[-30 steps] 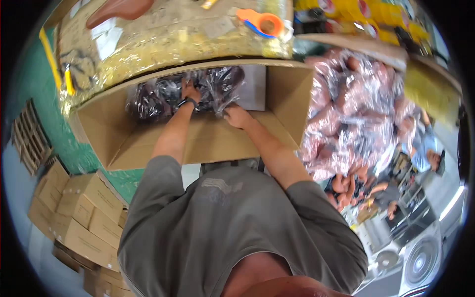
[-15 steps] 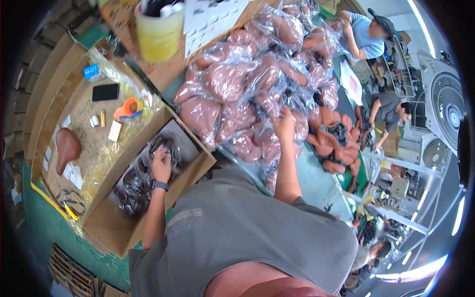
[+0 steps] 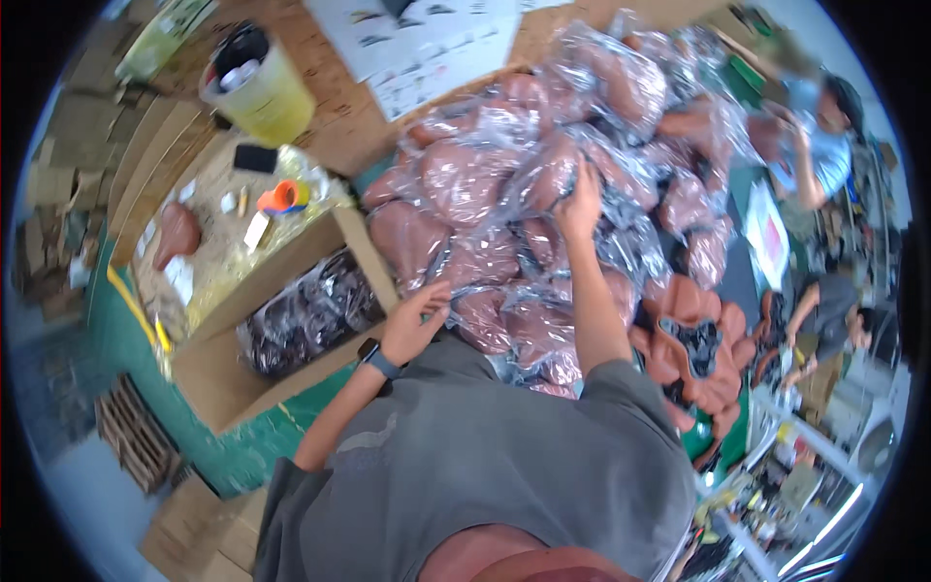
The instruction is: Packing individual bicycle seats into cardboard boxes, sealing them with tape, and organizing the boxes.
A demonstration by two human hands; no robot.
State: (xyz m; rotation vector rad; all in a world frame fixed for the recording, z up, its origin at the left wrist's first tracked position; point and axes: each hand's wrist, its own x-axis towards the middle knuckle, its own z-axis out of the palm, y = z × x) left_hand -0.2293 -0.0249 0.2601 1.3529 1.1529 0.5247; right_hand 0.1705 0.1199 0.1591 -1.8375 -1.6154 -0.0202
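Note:
A heap of brown bicycle saddles in clear plastic bags (image 3: 470,184) covers the table in front of me. My right hand (image 3: 580,206) is in the middle of the heap, its fingers closed on the edge of a bagged saddle (image 3: 548,175). At the heap's near left edge hovers my left hand (image 3: 415,322), fingers apart and holding nothing. Beside it on the left, an open cardboard box (image 3: 218,388) holds a layer of bagged saddles (image 3: 310,310) with their dark undersides showing.
Left of the box, a board holds a loose brown saddle (image 3: 177,235), an orange tape dispenser (image 3: 284,197) and a black phone (image 3: 255,158). A yellowish bucket (image 3: 267,102) and printed sheets (image 3: 436,63) lie beyond. Unbagged saddles (image 3: 698,339) are piled at right. Two people work farther right.
My left hand has come out of the box and moved right to the heap's edge. The right hand has reached farther into the heap. The view has shifted.

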